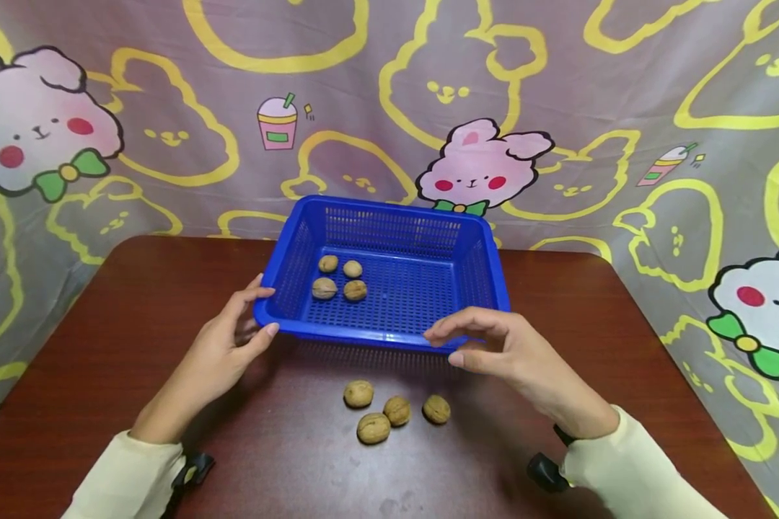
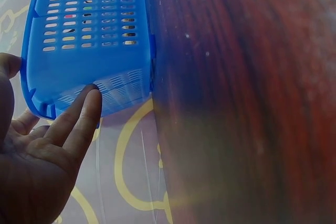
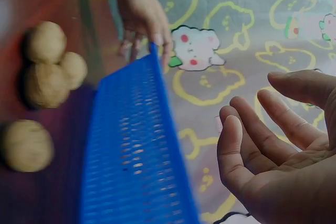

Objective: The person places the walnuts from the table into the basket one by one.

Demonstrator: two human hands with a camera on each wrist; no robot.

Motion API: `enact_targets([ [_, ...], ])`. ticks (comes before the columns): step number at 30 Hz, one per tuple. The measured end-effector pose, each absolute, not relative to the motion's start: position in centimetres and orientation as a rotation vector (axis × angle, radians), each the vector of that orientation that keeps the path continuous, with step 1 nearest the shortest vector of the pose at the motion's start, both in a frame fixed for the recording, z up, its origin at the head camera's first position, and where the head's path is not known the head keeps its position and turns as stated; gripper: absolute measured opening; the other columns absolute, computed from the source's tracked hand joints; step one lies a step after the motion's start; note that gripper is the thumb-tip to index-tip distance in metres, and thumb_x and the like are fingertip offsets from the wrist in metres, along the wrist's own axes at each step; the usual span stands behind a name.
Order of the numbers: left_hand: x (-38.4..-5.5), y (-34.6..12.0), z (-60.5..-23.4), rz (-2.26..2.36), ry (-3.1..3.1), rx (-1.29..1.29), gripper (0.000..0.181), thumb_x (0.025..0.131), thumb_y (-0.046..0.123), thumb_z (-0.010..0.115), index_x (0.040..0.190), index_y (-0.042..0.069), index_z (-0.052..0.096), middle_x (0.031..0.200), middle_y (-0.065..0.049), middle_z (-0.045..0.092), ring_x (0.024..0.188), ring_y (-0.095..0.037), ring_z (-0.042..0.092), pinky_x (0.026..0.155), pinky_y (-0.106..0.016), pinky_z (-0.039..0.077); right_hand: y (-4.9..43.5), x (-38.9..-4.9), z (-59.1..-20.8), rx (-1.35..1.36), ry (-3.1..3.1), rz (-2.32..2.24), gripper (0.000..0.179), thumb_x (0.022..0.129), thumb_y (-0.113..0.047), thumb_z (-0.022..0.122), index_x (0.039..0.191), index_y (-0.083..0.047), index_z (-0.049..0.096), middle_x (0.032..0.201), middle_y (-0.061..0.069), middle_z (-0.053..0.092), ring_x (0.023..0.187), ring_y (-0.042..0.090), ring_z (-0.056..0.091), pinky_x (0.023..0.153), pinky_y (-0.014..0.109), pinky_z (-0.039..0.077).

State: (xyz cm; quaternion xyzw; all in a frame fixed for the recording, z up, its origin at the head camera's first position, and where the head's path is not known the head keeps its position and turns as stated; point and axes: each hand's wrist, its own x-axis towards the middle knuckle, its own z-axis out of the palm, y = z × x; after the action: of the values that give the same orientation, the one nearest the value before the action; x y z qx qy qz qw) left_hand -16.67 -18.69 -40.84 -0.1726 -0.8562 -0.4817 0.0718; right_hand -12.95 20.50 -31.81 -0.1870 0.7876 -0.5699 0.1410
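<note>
A blue plastic basket [image 1: 389, 335] with slotted walls stands on the table. My left hand [image 1: 223, 339] holds its near left corner, thumb at the front rim and index finger over the left rim. In the left wrist view, other fingers [image 2: 86, 124] extend along the basket's outer wall. My right hand [image 1: 516, 353] hovers by the near right rim, fingers loosely bent and nothing between them; the right wrist view shows a gap between it and the basket. Several walnuts [image 1: 355, 290] lie in the basket's left half. More walnuts [image 1: 373, 428] lie in front of it.
The dark red-brown table [image 1: 169, 288] has rounded far corners. A patterned cloth [image 1: 363, 101] with cartoon rabbits hangs behind and at both sides. Dark straps [image 1: 548, 472] with devices sit at both wrists, below pale sleeves.
</note>
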Motion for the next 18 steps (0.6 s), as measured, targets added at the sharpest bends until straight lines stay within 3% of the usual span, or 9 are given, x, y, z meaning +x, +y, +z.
enact_targets([
  [6, -16.8, -18.8, -40.8, -1.452, -2.58, -0.518, 0.05, 0.101, 0.005, 0.067, 0.147, 0.005, 0.048, 0.17, -0.021, 0.032, 0.115, -0.044, 0.072, 0.088, -0.008, 0.053, 21.5, -11.3, -35.2, -0.627, 2.213, -1.721, 0.024, 0.097, 0.002, 0.068, 0.121, 0.0, 0.071, 0.122, 0.021, 0.073, 0.114, 0.017, 0.071, 0.093, 0.028, 0.06],
  [11, -16.8, -18.7, -40.8, -1.455, -2.58, -0.51, 0.049, 0.101, 0.005, 0.067, 0.147, 0.005, 0.049, 0.169, -0.021, 0.033, 0.114, -0.043, 0.072, 0.086, -0.006, 0.051, 22.0, -10.6, -37.9, -0.603, 2.254, -1.691, 0.026, 0.095, 0.003, 0.068, 0.12, -0.003, 0.072, 0.123, 0.018, 0.073, 0.114, 0.015, 0.071, 0.089, 0.027, 0.06],
  [15, -16.7, -18.7, -40.7, -1.452, -2.581, -0.51, 0.05, 0.101, 0.005, 0.067, 0.147, 0.005, 0.049, 0.17, -0.02, 0.033, 0.115, -0.042, 0.072, 0.086, -0.005, 0.051, 22.2, -10.3, -39.6, -0.596, 2.279, -1.679, 0.025, 0.094, 0.004, 0.068, 0.119, 0.0, 0.071, 0.122, 0.026, 0.071, 0.112, 0.018, 0.072, 0.085, 0.028, 0.061],
  [18, -16.7, -18.7, -40.7, -1.448, -2.58, -0.511, 0.05, 0.101, 0.005, 0.067, 0.148, 0.006, 0.049, 0.17, -0.02, 0.033, 0.115, -0.042, 0.071, 0.086, -0.005, 0.051, 22.2, -10.2, -40.7, -0.604, 2.299, -1.659, 0.025, 0.093, 0.005, 0.069, 0.118, 0.003, 0.07, 0.122, 0.028, 0.07, 0.113, 0.012, 0.07, 0.084, 0.029, 0.061],
])
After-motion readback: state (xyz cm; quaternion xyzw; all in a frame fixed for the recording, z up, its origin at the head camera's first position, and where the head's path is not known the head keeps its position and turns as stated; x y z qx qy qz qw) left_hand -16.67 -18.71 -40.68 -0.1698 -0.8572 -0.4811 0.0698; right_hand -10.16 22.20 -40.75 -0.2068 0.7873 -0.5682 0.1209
